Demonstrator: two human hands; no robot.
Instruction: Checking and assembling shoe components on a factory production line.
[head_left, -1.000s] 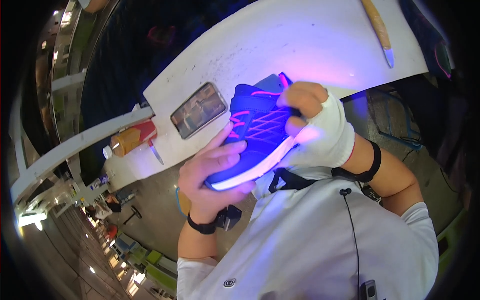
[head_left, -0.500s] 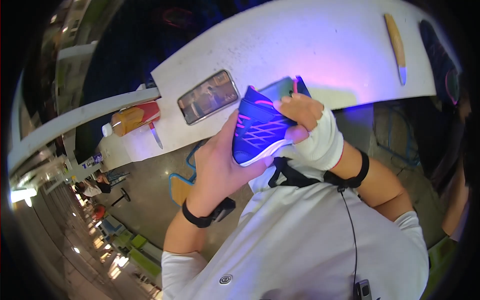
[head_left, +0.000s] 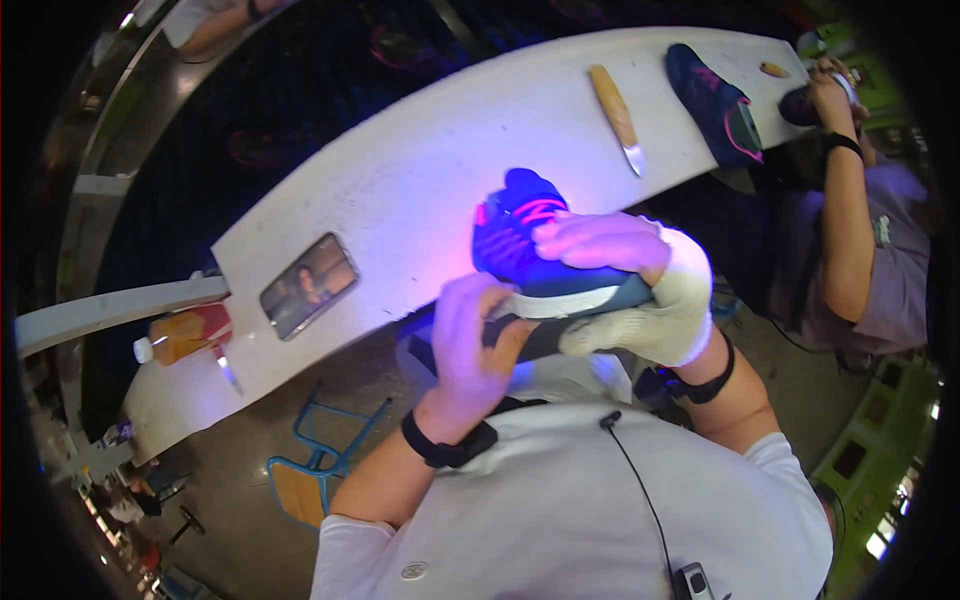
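Note:
A dark blue shoe (head_left: 508, 243) with pink laces and a white sole edge is held in front of me at the table's near edge, turned on its side. My right hand (head_left: 645, 285), in a white glove with the fingers lit pink, grips it with fingers over the upper and thumb under the sole. My left hand (head_left: 462, 335), bare, has curled fingers at the left end of the white sole edge, with the thumb just below. The fingertips appear to touch the shoe there. Bright violet light falls on the shoe and my fingers.
A white table (head_left: 430, 150) carries a phone (head_left: 310, 285), a wooden-handled knife (head_left: 615, 115) and another dark shoe (head_left: 712, 105). A bottle (head_left: 190, 333) and a small blade (head_left: 228, 368) lie left. A co-worker's arm (head_left: 845, 225) is at right, a blue-framed stool (head_left: 310, 470) below.
My view has swung right, bringing the co-worker and second shoe into sight. The held shoe has been turned, and my left hand has shifted from wrapping round it to its sole edge.

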